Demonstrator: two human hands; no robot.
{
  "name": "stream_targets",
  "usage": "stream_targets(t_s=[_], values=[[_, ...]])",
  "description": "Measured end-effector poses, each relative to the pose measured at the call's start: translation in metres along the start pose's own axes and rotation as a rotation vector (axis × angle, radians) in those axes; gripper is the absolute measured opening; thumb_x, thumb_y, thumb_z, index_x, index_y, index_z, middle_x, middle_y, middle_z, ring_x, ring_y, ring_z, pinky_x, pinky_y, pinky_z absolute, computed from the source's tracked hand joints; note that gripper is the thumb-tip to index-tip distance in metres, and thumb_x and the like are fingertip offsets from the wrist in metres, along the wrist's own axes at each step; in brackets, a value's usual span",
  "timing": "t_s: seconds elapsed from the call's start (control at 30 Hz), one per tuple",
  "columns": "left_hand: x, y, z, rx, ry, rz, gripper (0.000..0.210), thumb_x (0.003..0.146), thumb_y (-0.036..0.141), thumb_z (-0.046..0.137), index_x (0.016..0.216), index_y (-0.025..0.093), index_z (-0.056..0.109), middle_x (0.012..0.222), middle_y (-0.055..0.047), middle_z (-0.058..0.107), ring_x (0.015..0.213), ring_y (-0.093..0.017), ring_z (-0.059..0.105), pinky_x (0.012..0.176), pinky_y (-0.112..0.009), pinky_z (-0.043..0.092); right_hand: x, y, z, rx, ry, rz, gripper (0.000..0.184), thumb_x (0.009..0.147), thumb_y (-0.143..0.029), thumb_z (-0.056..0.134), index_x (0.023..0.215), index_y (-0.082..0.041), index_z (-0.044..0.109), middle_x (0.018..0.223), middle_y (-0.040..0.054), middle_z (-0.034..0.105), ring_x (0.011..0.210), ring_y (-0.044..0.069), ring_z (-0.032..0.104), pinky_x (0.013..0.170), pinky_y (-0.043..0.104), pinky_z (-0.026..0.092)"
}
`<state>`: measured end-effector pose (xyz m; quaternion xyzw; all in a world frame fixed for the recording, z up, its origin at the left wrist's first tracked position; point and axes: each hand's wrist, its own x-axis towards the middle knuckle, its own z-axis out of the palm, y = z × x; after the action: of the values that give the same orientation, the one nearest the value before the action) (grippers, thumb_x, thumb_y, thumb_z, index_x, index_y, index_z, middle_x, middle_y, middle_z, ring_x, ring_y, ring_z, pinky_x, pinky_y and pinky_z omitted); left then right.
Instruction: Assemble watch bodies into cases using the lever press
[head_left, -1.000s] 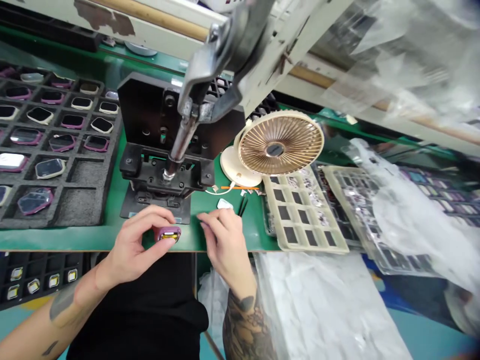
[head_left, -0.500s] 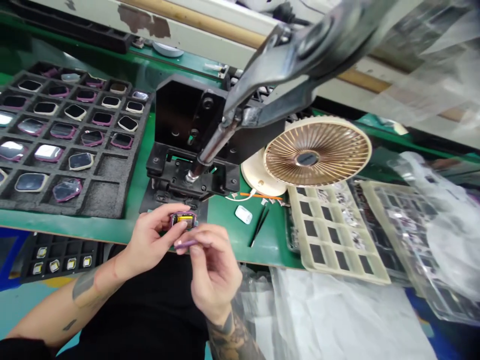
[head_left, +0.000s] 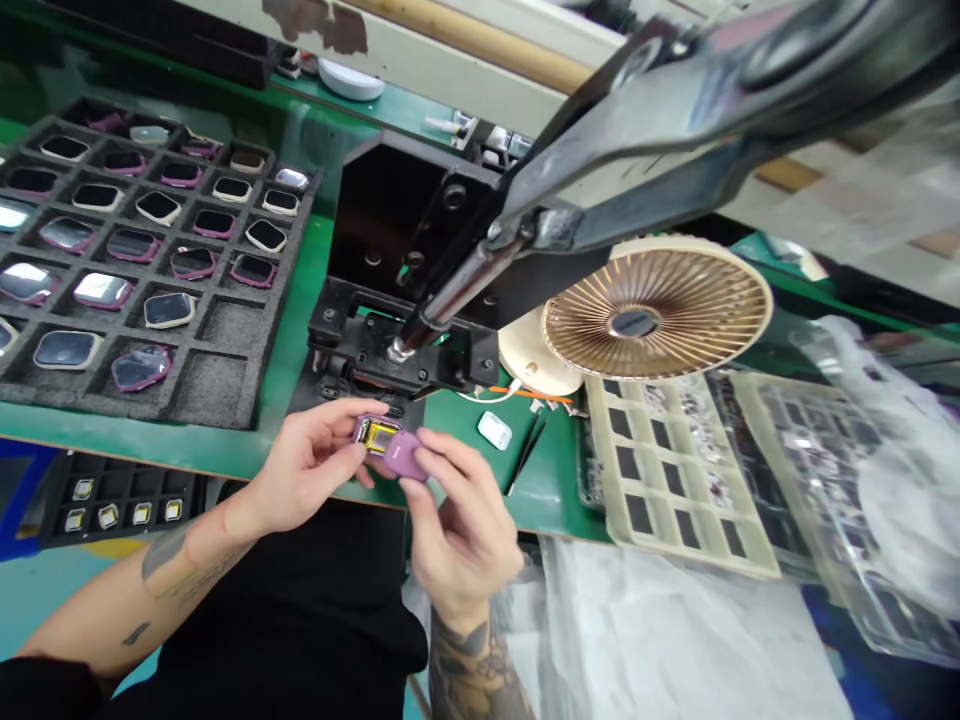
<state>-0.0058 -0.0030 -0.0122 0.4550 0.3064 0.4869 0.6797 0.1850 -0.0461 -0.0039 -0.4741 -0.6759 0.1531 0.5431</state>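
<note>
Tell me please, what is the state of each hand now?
Left hand: closed, holding the open purple case.
Right hand: closed, holding the flat purple piece.

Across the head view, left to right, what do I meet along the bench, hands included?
Dark foam tray → left hand → opened purple device → purple cover → right hand → dark tweezers → pale compartment box.

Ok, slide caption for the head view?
Left hand holds an open purple case; right hand holds a purple cover.
</note>
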Motion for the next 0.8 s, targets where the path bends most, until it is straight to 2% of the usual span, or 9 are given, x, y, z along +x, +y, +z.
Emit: stream_targets(t_s=[0.1, 0.2, 0.4, 0.47, 0.57, 0.67, 0.8], values=[[-0.002, 0.002, -0.002, -0.028, -0.06, 0.02, 0.045, 0.107, 0.016, 0.067, 0.151, 0.018, 0.07, 0.124, -0.014, 0.087, 0.098, -0.026, 0.089, 0.082, -0.033, 0.074, 0.008, 0.008, -0.001, -0.03, -0.004, -0.015, 0.043, 0.1, -0.005, 0.075, 0.135, -0.031, 0.08, 0.132, 0.0105, 0.08, 0.118, 0.031, 0.076, 0.099, 0.058, 0.069], [-0.003, 0.003, -0.003, -0.001, -0.04, 0.003, 0.046, 0.104, 0.014, 0.068, 0.15, 0.019, 0.073, 0.122, -0.014, 0.087, 0.089, -0.025, 0.088, 0.083, -0.036, 0.075, 0.012, 0.01, 0.004, -0.056, -0.055, -0.035, 0.039, 0.102, -0.008, 0.075, 0.133, -0.031, 0.079, 0.13, 0.0103, 0.081, 0.119, 0.032, 0.076, 0.099, 0.06, 0.068], [-0.001, 0.001, 0.003, 0.021, 0.048, -0.013, 0.033, 0.107, 0.026, 0.076, 0.139, 0.019, 0.079, 0.114, -0.009, 0.088, 0.08, -0.017, 0.083, 0.074, -0.028, 0.073, 0.009, 0.008, 0.016, -0.048, -0.104, -0.048, 0.044, 0.102, -0.006, 0.074, 0.137, -0.033, 0.077, 0.135, 0.0086, 0.08, 0.124, 0.031, 0.074, 0.105, 0.06, 0.066], [0.0, 0.0, 0.004, 0.038, 0.065, -0.016, 0.027, 0.107, 0.026, 0.077, 0.133, 0.018, 0.08, 0.11, -0.008, 0.088, 0.079, -0.016, 0.083, 0.075, -0.027, 0.073, 0.007, 0.009, 0.016, -0.037, -0.085, -0.014, 0.045, 0.104, -0.008, 0.072, 0.141, -0.033, 0.075, 0.14, 0.0099, 0.078, 0.129, 0.032, 0.073, 0.109, 0.061, 0.065], [-0.001, 0.0, 0.005, 0.011, 0.032, 0.01, 0.034, 0.107, 0.021, 0.078, 0.141, 0.021, 0.077, 0.122, -0.01, 0.088, 0.093, -0.019, 0.086, 0.087, -0.03, 0.074, 0.004, 0.011, 0.014, 0.029, -0.034, 0.114, 0.042, 0.106, -0.017, 0.07, 0.146, -0.03, 0.071, 0.147, 0.0139, 0.072, 0.137, 0.033, 0.071, 0.113, 0.06, 0.065], [-0.003, 0.001, 0.003, 0.006, 0.002, 0.008, 0.041, 0.107, 0.019, 0.077, 0.147, 0.025, 0.075, 0.132, -0.01, 0.087, 0.102, -0.021, 0.087, 0.091, -0.031, 0.074, 0.005, 0.014, 0.011, 0.097, -0.067, 0.187, 0.033, 0.108, -0.023, 0.071, 0.14, -0.029, 0.074, 0.14, 0.0129, 0.074, 0.133, 0.031, 0.072, 0.112, 0.055, 0.065], [-0.005, 0.0, 0.0, 0.099, -0.01, 0.005, 0.03, 0.108, 0.024, 0.077, 0.138, 0.026, 0.082, 0.128, -0.007, 0.088, 0.097, -0.02, 0.087, 0.091, -0.03, 0.073, 0.01, 0.014, 0.01, 0.14, -0.074, 0.203, 0.018, 0.108, -0.023, 0.072, 0.125, -0.027, 0.079, 0.124, 0.0101, 0.078, 0.119, 0.027, 0.076, 0.105, 0.048, 0.066]])
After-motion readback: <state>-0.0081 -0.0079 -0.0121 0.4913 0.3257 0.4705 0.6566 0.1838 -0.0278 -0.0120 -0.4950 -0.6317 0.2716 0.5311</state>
